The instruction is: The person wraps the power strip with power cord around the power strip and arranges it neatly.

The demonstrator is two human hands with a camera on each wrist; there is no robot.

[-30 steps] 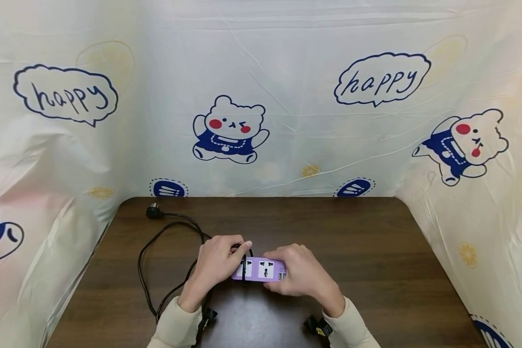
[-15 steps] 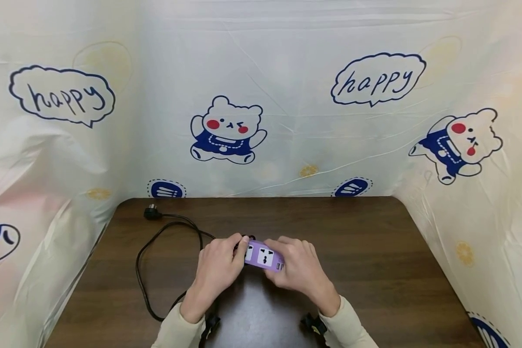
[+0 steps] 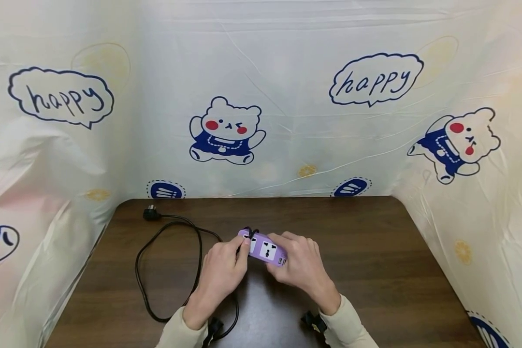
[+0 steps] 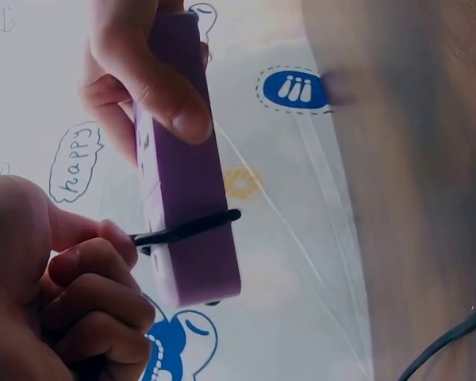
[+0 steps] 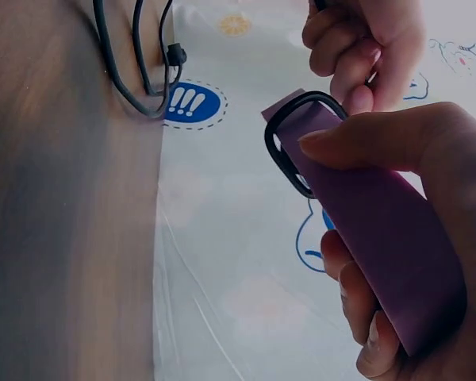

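Closest in: my pale sleeves (image 3: 348, 321), black wrist unit (image 3: 314, 322) beside the right one. Right hand (image 3: 302, 263) wrapped round the near end of the purple power strip (image 5: 373, 226). Left hand (image 3: 224, 270) pinching the black cord (image 4: 186, 229) where it loops round the strip's other end. Both grips narrow, both loaded. Strip is up off the table (image 3: 352, 270), between my hands, angled: right-hand end nearer me, looped end farther out. White sockets (image 3: 268, 250) face up in head view. Rest of the cord runs left in a big loop on the wood; plug (image 3: 151, 213) lies near the far left corner. Past the far edge: pale cloth (image 3: 296, 72), bear print (image 3: 228, 130) in the middle
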